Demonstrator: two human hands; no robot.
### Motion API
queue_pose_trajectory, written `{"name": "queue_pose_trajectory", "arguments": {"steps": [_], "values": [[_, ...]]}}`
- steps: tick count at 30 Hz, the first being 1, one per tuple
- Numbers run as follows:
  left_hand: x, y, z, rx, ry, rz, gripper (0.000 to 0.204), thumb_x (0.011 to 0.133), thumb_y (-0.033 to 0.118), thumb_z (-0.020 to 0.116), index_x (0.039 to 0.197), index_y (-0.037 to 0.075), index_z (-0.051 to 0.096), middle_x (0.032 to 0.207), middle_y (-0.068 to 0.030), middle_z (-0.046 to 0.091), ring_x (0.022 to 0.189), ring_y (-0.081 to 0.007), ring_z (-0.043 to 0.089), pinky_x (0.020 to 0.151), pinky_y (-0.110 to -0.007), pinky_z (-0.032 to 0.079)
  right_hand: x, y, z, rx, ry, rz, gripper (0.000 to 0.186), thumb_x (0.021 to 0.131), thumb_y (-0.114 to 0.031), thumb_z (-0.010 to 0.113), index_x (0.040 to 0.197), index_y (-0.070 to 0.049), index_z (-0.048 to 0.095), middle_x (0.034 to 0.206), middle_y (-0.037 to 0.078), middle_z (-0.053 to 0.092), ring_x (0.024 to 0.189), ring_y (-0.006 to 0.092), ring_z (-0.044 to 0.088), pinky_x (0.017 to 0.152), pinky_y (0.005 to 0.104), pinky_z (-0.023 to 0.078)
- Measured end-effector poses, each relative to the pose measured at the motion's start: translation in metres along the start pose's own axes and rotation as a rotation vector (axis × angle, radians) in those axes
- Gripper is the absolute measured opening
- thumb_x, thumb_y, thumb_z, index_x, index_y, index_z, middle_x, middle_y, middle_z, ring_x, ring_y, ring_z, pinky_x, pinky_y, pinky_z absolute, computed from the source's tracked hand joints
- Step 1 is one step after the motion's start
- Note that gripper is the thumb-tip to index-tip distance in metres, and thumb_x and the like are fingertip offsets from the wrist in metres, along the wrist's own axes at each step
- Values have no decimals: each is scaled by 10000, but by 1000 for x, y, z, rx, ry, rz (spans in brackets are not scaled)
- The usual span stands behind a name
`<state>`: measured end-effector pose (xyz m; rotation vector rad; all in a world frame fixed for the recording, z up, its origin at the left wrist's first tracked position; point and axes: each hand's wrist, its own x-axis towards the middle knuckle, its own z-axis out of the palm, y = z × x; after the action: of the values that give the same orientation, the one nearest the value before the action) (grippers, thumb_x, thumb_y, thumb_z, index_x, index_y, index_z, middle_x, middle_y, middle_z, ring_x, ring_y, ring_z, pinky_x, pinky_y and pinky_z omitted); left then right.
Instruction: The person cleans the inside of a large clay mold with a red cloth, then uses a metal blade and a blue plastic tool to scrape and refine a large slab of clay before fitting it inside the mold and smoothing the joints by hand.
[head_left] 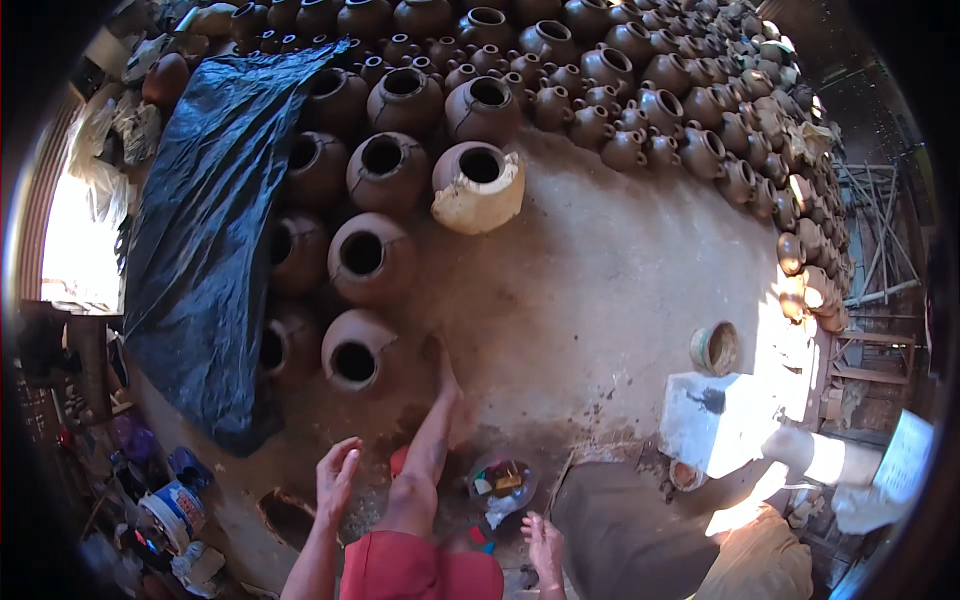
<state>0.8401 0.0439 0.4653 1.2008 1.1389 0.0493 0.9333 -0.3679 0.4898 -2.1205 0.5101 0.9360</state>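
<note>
Clay pot (pixel 384 350) stands near left hand (pixel 336 478), bowl (pixel 530 482) near right hand (pixel 543 546), fingers loosely spread.

Surroundings: a wrinkled, glossy black plastic sheet (pixel 215 240) runs lengthwise along the left; beyond it, translucent whitish plastic bags (pixel 108 190) hang beside the bright opening. Lower left, a round white-and-blue plastic bucket (pixel 178 508) stands among clutter, near a purple item (pixel 135 437), kind unclear. Far right: small brown clay jugs (pixel 622 150) crowd together on the reddish-brown earthen floor (pixel 610 270). Nearer right, a short, open-ended tan cylinder (pixel 700 352) lies just beside a pale rectangular block (pixel 690 415) bearing a dark smudge. Lower right: flat dark-brown cloth (pixel 620 530); at the right edge, a slatted wooden frame (pixel 873 374).
</note>
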Motion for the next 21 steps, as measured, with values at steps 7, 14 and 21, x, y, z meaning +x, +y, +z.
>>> {"name": "queue_pose_trajectory", "arguments": {"steps": [7,14,21], "values": [[150,98,111,-111,-100,50,370,1045,162,651,1380,7,631,1368,-83,665,1262,-174,620,1068,-331,487,200,-178,-4,-164,50,-137,430,1126,-336,474,1182,8,725,931,100,761,748,140,670,678,317,547],[241,219,165,83,-83,187,403,989,113,693,1371,-7,645,1414,-135,639,1328,-226,594,1115,-357,473,373,-383,-13,-177,5,-292,494,1134,-369,408,1309,6,677,1142,107,772,987,190,732,785,325,578],[422,361,238,554,-259,654,466,926,226,713,1336,8,675,1368,-222,670,1334,-389,605,1127,-440,460,576,-481,44,-125,-126,-305,602,1107,-508,419,1285,-10,706,1106,113,779,989,177,727,788,340,570]]}}
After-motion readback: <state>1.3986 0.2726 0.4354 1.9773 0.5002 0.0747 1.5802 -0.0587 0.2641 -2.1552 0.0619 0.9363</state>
